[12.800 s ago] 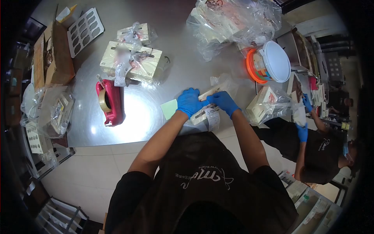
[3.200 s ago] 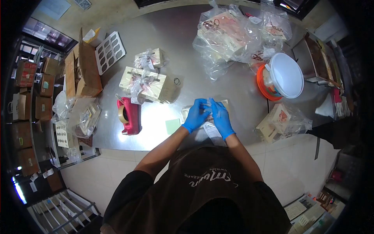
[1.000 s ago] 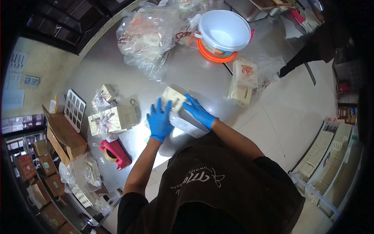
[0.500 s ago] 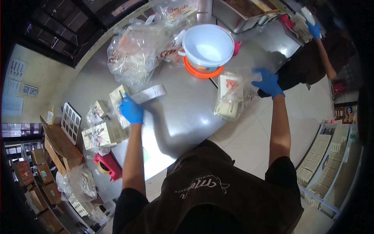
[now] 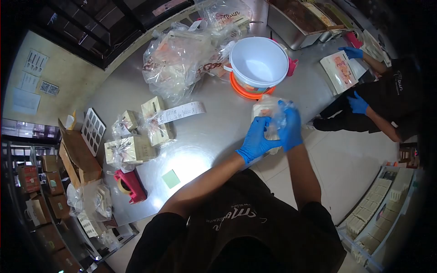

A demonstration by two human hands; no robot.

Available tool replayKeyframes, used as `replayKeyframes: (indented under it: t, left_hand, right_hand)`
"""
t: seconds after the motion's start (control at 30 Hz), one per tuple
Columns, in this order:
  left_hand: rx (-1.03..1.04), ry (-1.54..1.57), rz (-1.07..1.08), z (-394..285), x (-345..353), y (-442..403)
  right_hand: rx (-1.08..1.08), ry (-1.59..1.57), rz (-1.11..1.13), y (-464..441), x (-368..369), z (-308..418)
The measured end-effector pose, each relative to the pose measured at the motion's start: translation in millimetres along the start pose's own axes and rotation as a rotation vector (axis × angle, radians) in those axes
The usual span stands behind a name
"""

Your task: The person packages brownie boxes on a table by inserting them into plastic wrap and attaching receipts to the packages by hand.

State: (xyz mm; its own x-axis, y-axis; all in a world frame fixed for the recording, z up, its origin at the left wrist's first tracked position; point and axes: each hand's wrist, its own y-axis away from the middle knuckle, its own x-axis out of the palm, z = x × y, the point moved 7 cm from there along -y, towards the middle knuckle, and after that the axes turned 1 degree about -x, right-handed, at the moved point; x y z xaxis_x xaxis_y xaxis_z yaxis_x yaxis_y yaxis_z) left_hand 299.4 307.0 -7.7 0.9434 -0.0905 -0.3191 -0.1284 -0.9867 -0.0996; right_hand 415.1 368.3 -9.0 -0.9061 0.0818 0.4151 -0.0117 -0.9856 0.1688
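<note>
A cream box in a clear plastic bag (image 5: 262,108) stands at the table's near edge, below the white bucket. Around its near side my left hand (image 5: 255,143), in a blue glove, is closed with the thumb pointing right. My right hand (image 5: 290,129), also blue-gloved, is closed on the bunched plastic at the box's right side. Much of the box is hidden behind both hands. To the left, a long bagged box (image 5: 157,120) lies under a printed receipt strip (image 5: 185,112).
A white bucket (image 5: 258,61) with an orange base stands beyond my hands. More bagged boxes (image 5: 129,151), a pink tape dispenser (image 5: 132,186) and a large plastic bag (image 5: 175,59) are leftward. At right, a co-worker's gloved hand (image 5: 350,53) touches a printed box (image 5: 339,70).
My left hand has left the receipt and long box and come right to the bagged box. My right hand has moved in from the right and closed on the plastic. The co-worker has turned.
</note>
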Motion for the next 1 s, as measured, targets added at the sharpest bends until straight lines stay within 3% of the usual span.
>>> replayKeyframes:
  t: [0.1,0.17,0.23,0.27,0.33,0.47,0.5,0.57,0.6,0.63,0.7,0.77,0.8,0.87,0.9,0.93,0.97,1.0]
  left_hand:
    - [0.182,0.030,-0.139,11,-20,11]
    - [0.013,0.003,0.030,17,-50,29]
    - [0.049,0.006,0.087,16,-87,51]
    - [0.019,-0.082,0.116,21,-108,62]
    - [-0.015,-0.191,0.119,27,-145,86]
    - [-0.078,-0.259,-0.010,35,-198,127]
    - [-0.091,-0.287,-0.042,41,-210,137]
    - [0.011,0.010,-0.211,65,-248,160]
    - [-0.314,-0.142,-0.378,60,-268,168]
    - [-0.338,0.007,-0.444,45,-282,176]
    - [-0.217,-0.091,-0.470,56,-298,190]
    - [-0.240,0.027,-0.544,70,-305,205]
    - [-0.266,0.152,-0.614,77,-304,211]
    - [-0.334,0.200,-0.691,74,-306,216]
    - [-0.328,0.225,-0.723,76,-308,218]
    - [-0.319,0.239,-0.717,76,-303,217]
    - [-0.198,0.025,-0.881,63,-305,225]
    - [-0.077,-0.200,-1.034,41,-301,237]
  right_hand:
    - [0.282,-0.347,-0.037,28,33,-42]
    - [0.324,-0.359,-0.055,54,48,-59]
    - [0.244,-0.199,0.230,68,79,-54]
    - [0.259,-0.185,0.253,65,84,-52]
    - [0.043,0.625,0.607,65,107,-44]
    - [0.093,0.784,0.924,68,126,-26]
    - [0.106,0.784,0.955,72,132,-25]
    - [0.292,0.662,0.812,71,136,-28]
    - [0.297,0.665,0.830,75,144,-29]
    - [0.291,0.591,0.781,76,151,-28]
    - [0.286,0.516,0.736,80,169,-30]
    - [0.117,0.460,0.549,72,184,-20]
    - [0.126,0.468,0.527,72,189,-19]
    - [-0.226,0.741,0.618,78,204,1]
    - [-0.236,0.757,0.603,82,204,2]
    - [-0.650,0.994,0.423,95,204,22]
    - [-1.059,1.204,0.223,120,203,34]
    - [-1.053,1.212,0.223,129,186,14]
